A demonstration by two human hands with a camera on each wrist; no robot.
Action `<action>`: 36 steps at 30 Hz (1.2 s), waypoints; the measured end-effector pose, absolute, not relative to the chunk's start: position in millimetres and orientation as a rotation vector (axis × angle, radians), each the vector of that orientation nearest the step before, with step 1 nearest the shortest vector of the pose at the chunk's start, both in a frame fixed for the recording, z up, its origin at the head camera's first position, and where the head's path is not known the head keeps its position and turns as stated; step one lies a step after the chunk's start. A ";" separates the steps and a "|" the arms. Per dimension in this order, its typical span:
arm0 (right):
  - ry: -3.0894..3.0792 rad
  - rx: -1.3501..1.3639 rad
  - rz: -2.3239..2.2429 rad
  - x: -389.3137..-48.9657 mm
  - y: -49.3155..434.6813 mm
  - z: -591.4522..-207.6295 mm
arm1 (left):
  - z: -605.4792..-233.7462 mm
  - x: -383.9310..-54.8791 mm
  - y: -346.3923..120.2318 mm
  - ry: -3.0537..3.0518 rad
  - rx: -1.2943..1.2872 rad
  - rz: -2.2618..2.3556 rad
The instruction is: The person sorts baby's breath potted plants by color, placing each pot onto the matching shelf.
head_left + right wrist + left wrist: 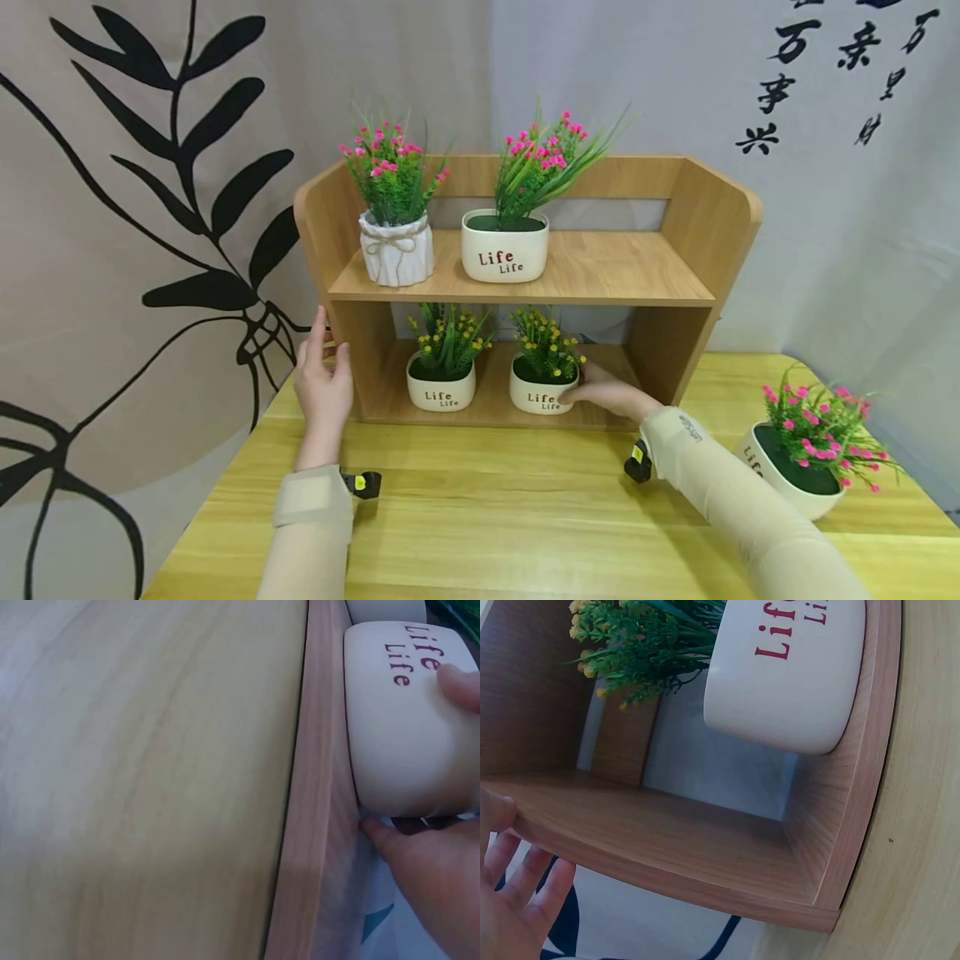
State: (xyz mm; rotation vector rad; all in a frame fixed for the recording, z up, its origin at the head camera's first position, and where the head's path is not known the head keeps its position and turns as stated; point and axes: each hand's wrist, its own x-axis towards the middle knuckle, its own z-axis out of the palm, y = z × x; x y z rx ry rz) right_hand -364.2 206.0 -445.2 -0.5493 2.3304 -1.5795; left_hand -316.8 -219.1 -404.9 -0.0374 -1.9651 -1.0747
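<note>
On the lower board of a two-tier wooden shelf (480, 423), my right hand (609, 392) grips a white "Life" flowerpot (536, 396) with yellow flowers. The thumb lies on the pot's front in the right wrist view, and other fingers reach around its side, partly hidden. To its left sits another white pot (441, 396) of yellow flowers. My left hand (325, 385) is at the shelf's left side panel, fingers fairly straight along the outside. In the left wrist view its thumb (499, 811) touches the panel's front edge.
Two pink-flowered plants stand on the upper board: one in a white string-tied pot (397, 254), one in a white "Life" pot (506, 254). Another pink-flowered pot (795, 479) stands on the wooden table (480, 517) at the right, beside my right forearm. A printed curtain hangs behind.
</note>
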 end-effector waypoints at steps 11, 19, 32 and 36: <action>2.453 -0.480 -1.513 -327.9 223.1 -433.5 | -401.0 -319.5 -210.4 -1.990 -0.074 -1.088; 2.647 -0.659 -1.357 -286.5 229.4 -388.8 | -398.4 -321.1 -211.9 -1.968 -0.066 -1.058; 3.287 -0.822 -1.546 -185.8 264.0 -309.7 | -401.5 -317.2 -217.9 -1.962 -0.038 -1.042; 3.227 -0.785 -2.263 -166.2 298.0 -305.5 | -399.3 -317.1 -219.3 -1.962 -0.048 -1.037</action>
